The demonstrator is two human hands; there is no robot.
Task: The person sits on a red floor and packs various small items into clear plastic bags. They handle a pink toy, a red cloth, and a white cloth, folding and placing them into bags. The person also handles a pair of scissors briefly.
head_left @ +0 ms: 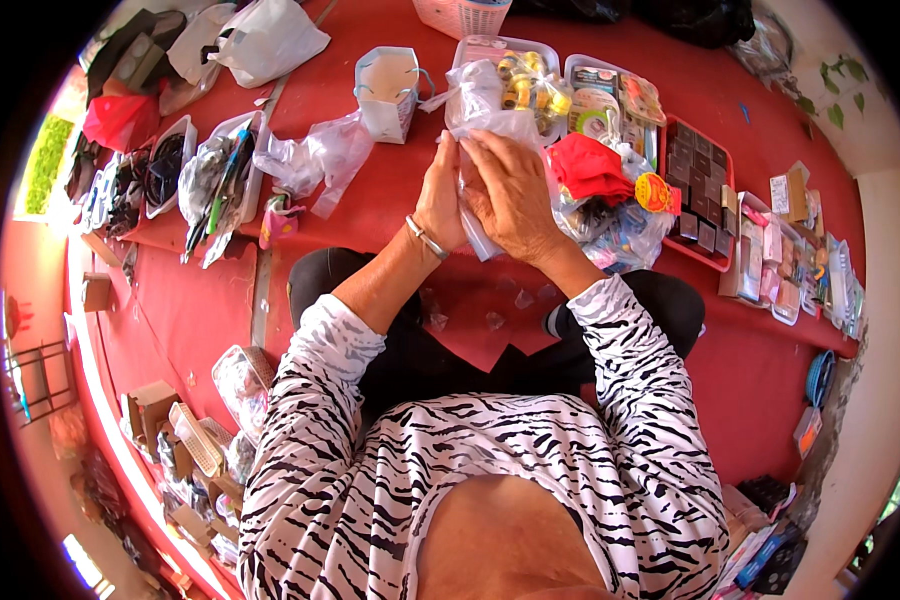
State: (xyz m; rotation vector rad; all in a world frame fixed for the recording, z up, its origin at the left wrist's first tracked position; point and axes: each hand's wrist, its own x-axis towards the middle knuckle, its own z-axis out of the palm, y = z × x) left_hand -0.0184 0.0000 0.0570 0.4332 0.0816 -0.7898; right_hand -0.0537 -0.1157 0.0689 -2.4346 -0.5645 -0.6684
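Observation:
In front of me, both hands are brought close together around a clear plastic bag (478,238), whose lower end shows beneath my right palm. My left hand (438,203) is seen edge-on, a bracelet at its wrist, with its fingers pressed toward the other hand. Over the bag curve the fingers of my right hand (512,198). Anything inside the bag is hidden. Just beyond the fingertips stands a clear tray (508,45) with yellow rolls and crumpled plastic. Right beside my right hand lie a red cloth bundle (588,168) and a round orange item (654,192).
A light blue paper box (386,100) and a crumpled clear bag (320,155) lie to the left. Further left are white bins (257,150) of pens and cables. On the right sit a red tray (727,185) of dark square boxes and several small packages (770,245).

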